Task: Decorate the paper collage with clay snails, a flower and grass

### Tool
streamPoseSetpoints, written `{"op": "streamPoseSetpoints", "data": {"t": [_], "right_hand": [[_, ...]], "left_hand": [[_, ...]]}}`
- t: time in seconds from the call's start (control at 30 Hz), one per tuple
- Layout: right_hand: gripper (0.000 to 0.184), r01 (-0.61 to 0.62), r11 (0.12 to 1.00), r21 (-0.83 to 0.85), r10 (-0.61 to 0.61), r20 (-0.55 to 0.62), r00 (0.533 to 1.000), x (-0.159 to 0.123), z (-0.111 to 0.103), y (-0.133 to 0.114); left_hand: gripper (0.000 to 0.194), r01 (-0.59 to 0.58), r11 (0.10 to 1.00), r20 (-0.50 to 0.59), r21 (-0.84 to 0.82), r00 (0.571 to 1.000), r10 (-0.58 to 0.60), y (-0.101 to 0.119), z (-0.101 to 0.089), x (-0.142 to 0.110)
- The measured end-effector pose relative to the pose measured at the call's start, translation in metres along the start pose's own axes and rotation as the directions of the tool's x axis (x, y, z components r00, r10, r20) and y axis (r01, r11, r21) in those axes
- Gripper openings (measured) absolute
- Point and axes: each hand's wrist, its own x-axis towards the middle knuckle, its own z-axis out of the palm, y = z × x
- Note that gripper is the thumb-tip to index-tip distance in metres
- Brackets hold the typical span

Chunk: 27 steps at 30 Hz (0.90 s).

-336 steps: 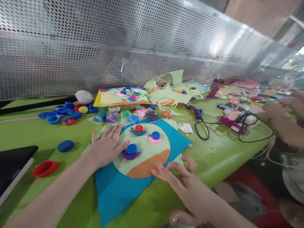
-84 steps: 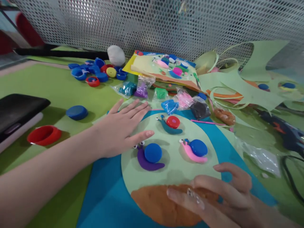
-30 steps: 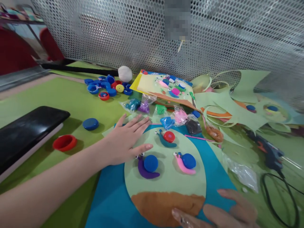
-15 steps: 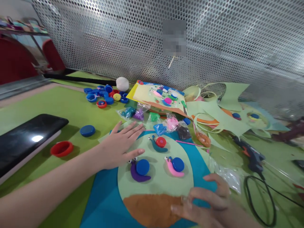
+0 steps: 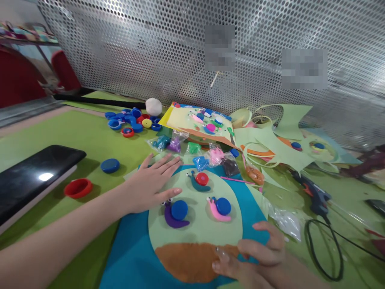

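My left hand (image 5: 158, 182) lies flat with fingers spread on the upper left of a blue sheet (image 5: 126, 241) that bears a pale green oval (image 5: 195, 233). My right hand (image 5: 255, 257) is at the sheet's lower right, fingers apart, fingertips touching a flattened layer of brown clay (image 5: 183, 261) along the oval's bottom. On the oval sit three clay snails with bottle-cap shells: a purple snail (image 5: 173, 220) beside my left thumb, a pink snail (image 5: 219, 214) and a teal snail (image 5: 198, 184).
Bagged clay (image 5: 201, 162) lies beyond the sheet, before a finished snail picture (image 5: 192, 124). Several bottle caps (image 5: 114, 124) are piled at back left. A phone (image 5: 39, 172) and red cap (image 5: 78, 188) lie left; a glue gun (image 5: 315, 196) with its cable lies right.
My right fingertips have shifted slightly left and up over the brown clay. My left hand stays in place on the sheet. The view has moved a little.
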Motion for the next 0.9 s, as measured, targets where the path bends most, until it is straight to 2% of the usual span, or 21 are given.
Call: {"op": "streamPoseSetpoints", "data": {"t": [0.1, 0.2, 0.27, 0.43, 0.53, 0.6, 0.7, 0.9], "right_hand": [[0.038, -0.019, 1.000, 0.004, 0.020, -0.012, 1.000, -0.001, -0.004, 0.005], [0.042, -0.039, 0.995, 0.095, 0.041, -0.017, 0.999, -0.006, -0.003, 0.016], [0.048, -0.015, 0.988, 0.157, 0.027, -0.075, 0.997, -0.007, -0.003, 0.022], [0.046, 0.040, 0.987, 0.154, -0.049, 0.056, 0.997, 0.002, -0.013, 0.026], [0.041, 0.064, 0.988, 0.144, -0.076, 0.078, 0.994, 0.005, -0.014, 0.022], [0.037, 0.065, 0.989, 0.135, -0.071, 0.039, 0.997, 0.002, -0.007, 0.020], [0.032, 0.028, 0.994, 0.108, -0.018, -0.097, 0.995, -0.004, 0.005, 0.015], [0.035, 0.037, 0.995, 0.090, -0.041, 0.039, 0.998, -0.001, 0.001, 0.010]], "left_hand": [[0.072, 0.001, 1.000, 0.006, 0.001, 1.000, -0.001, 0.000, 0.000, 0.000], [0.071, 0.002, 1.000, 0.001, 0.002, 1.000, -0.002, 0.000, -0.001, -0.001], [0.070, 0.001, 1.000, -0.004, 0.002, 1.000, -0.001, 0.000, -0.001, -0.002], [0.067, -0.004, 1.000, -0.020, 0.008, 1.000, 0.004, 0.000, -0.001, -0.001], [0.067, 0.005, 1.000, -0.035, 0.012, 0.999, -0.004, 0.000, 0.000, -0.001], [0.068, 0.009, 1.000, -0.048, 0.012, 0.999, -0.008, 0.001, 0.002, -0.001], [0.069, 0.004, 1.000, -0.071, 0.010, 0.997, -0.004, 0.002, 0.003, -0.001], [0.068, -0.009, 1.000, -0.101, 0.007, 0.995, 0.010, 0.000, 0.006, -0.001]]}}
